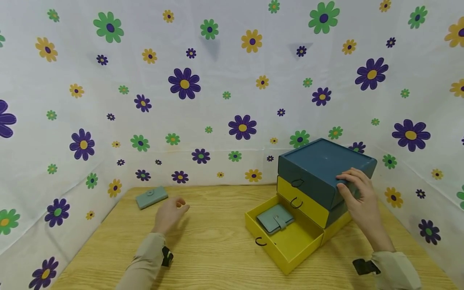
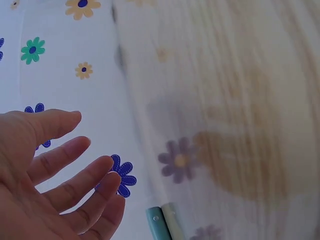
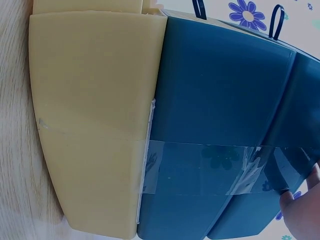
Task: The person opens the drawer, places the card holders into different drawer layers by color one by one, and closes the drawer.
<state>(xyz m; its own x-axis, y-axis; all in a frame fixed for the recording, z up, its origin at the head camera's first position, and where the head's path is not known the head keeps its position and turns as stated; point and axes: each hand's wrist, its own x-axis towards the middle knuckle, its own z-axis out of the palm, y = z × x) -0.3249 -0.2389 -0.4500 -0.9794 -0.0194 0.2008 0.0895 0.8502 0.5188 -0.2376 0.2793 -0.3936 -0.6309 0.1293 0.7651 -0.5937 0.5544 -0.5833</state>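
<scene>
A blue and yellow drawer unit (image 1: pixel 326 161) stands on the right, its bottom yellow drawer (image 1: pixel 301 245) pulled out. In that drawer lies a pale green wallet (image 1: pixel 272 217) with a snap strap. My right hand (image 1: pixel 362 201) rests on the unit's upper right edge; in the right wrist view only part of this hand (image 3: pixel 305 207) shows, against the blue side. My left hand (image 1: pixel 170 215) hovers over the table with loosely bent fingers, holding nothing. Beyond it lies a longer green wallet (image 1: pixel 152 197), apart from the fingers. The left wrist view shows that wallet's end (image 2: pixel 160 222) below the spread left hand (image 2: pixel 75 175).
The wooden table (image 1: pixel 214 241) is bounded by a white flowered cloth (image 1: pixel 217 108) behind and on both sides. Black loop pulls (image 1: pixel 296 202) hang on the drawer fronts. Clear tape (image 3: pixel 210 167) runs along the unit's side.
</scene>
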